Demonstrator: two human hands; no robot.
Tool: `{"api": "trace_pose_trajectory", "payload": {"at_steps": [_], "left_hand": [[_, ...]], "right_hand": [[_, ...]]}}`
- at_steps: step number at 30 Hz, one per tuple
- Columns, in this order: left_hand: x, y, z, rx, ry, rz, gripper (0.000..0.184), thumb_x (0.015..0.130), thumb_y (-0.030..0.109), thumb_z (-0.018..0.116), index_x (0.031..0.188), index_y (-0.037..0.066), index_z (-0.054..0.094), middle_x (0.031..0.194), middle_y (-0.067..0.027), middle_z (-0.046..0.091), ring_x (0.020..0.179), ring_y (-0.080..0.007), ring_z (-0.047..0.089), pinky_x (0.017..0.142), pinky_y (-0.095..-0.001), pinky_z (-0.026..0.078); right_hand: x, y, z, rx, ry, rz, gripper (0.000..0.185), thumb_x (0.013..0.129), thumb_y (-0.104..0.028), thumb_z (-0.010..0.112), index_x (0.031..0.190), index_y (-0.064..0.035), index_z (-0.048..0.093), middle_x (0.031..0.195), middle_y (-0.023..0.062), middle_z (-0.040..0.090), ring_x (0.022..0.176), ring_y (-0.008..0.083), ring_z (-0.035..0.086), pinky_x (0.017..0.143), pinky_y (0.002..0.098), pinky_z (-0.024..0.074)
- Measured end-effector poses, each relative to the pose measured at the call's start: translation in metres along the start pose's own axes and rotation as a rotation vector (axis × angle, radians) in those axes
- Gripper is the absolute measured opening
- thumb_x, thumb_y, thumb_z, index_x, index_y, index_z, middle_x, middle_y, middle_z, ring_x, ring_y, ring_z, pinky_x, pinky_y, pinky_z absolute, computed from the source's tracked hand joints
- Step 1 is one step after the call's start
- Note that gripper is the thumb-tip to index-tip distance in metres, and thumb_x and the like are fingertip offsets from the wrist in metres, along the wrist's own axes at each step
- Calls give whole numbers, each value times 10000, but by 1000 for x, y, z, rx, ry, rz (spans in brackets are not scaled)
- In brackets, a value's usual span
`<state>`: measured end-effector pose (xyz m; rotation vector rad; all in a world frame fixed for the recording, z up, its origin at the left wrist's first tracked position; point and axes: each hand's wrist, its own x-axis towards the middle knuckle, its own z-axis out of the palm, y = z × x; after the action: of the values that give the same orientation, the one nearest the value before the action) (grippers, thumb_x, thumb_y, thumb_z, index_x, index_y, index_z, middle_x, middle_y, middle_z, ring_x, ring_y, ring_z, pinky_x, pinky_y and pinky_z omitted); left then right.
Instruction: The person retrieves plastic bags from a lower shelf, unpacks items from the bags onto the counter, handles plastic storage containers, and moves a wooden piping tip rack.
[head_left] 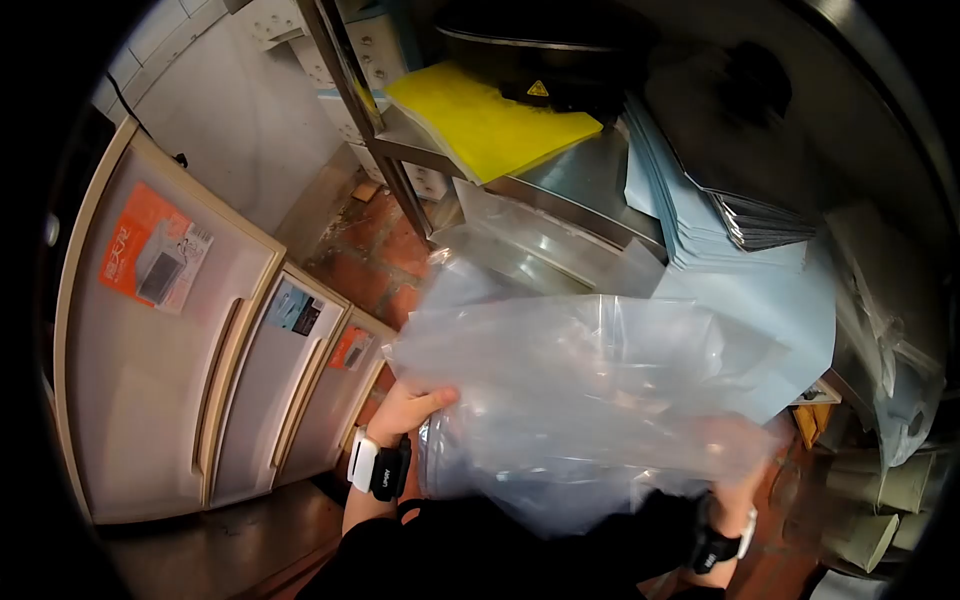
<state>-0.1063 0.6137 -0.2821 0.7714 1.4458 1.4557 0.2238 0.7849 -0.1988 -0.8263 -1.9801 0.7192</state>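
A large clear plastic sheet or bag (560, 380) is spread across the middle of the view, in front of my body. My left hand (410, 410) grips its left edge, with the thumb on top and the other fingers hidden beneath. On the right side, my right hand (735, 455) shows blurred through the plastic, and its fingers cannot be made out. Each wrist carries a black strap and a white device. Beyond the plastic lie light-blue sheets (740, 310), stacked at the right of a metal shelf (590, 180).
Drawers with beige frames (160, 350) stand at the left. On the shelf are a yellow sheet stack (490, 120), a black appliance (560, 60) and dark flat packets (760, 220). Pale green containers (865, 540) stand at the lower right, above red floor tiles.
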Motion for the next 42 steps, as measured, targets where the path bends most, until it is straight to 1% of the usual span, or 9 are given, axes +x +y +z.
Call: {"api": "trace_pose_trajectory", "payload": {"at_steps": [3, 7, 14, 19, 22, 29, 34, 38, 42], "left_hand": [[-1, 3, -3, -94, -38, -152, 225, 867, 179, 574, 1006, 3, 590, 860, -37, 621, 775, -112, 571, 695, -243, 456], [-2, -9, -3, -107, 131, -185, 236, 899, 237, 523, 935, 17, 600, 782, -19, 624, 665, -84, 568, 580, -195, 436], [5, 32, 31, -57, 116, -101, 307, 895, 213, 514, 1097, -16, 551, 1018, -56, 567, 920, -123, 510, 813, -238, 400], [-7, 55, 59, -140, 56, 14, 329, 896, 201, 499, 1133, -26, 524, 1065, -70, 549, 949, -140, 505, 838, -262, 403], [-28, 74, 88, -88, 86, 142, 324, 901, 187, 490, 1139, -32, 520, 1097, -83, 537, 989, -154, 499, 858, -272, 402], [-30, 80, 111, -60, -71, 259, 319, 899, 183, 492, 1135, -30, 525, 1098, -85, 541, 990, -153, 502, 859, -273, 402], [2, 91, 120, -137, -338, 217, 316, 897, 181, 494, 1132, -28, 528, 1099, -86, 543, 991, -152, 504, 860, -274, 403], [36, 98, 144, -197, -653, 154, 313, 896, 179, 495, 1130, -26, 531, 1100, -87, 546, 991, -152, 506, 861, -275, 403], [56, 98, 201, -222, -984, 95, 310, 895, 177, 497, 1128, -25, 534, 1101, -87, 548, 992, -151, 507, 861, -276, 403]], "right_hand": [[-36, -19, -83, -19, 593, 646, 384, 801, -93, 548, 1168, -8, 473, 1115, 107, 540, 987, 188, 514, 857, 332, 408], [-125, -42, -276, -722, 1038, 642, 417, 909, -189, 476, 1274, 1, 409, 1208, 145, 478, 1088, 225, 477, 878, 314, 416], [-158, -158, -216, -1735, 365, 181, 414, 938, -178, 404, 1304, 13, 375, 1269, 150, 441, 1115, 242, 483, 897, 302, 431], [4, -115, -22, -755, -693, 318, 574, 777, -110, 513, 1300, 21, 316, 978, 182, 572, 708, 279, 584, 579, 335, 479], [32, -115, 35, 34, -665, 69, 801, 765, -192, 599, 1355, 72, 126, 1075, 306, 470, 827, 372, 542, 678, 407, 465], [27, -149, 14, -192, -778, -160, 1056, 636, -292, 743, 1403, -28, 67, 1270, 411, 226, 942, 409, 537, 786, 403, 446], [1, -131, -12, -416, -430, -253, 716, 648, -79, 609, 1265, 99, 290, 698, 116, 527, 632, 255, 557, 523, 347, 424], [-3, -143, -65, -90, -513, -19, 436, 702, -48, 540, 1063, 87, 337, 479, 158, 433, 470, 360, 485, 482, 397, 413], [-9, -153, -72, 173, -916, 46, 317, 829, -266, 437, 1019, -20, 500, 748, 157, 556, 722, 336, 574, 750, 453, 372]]}}
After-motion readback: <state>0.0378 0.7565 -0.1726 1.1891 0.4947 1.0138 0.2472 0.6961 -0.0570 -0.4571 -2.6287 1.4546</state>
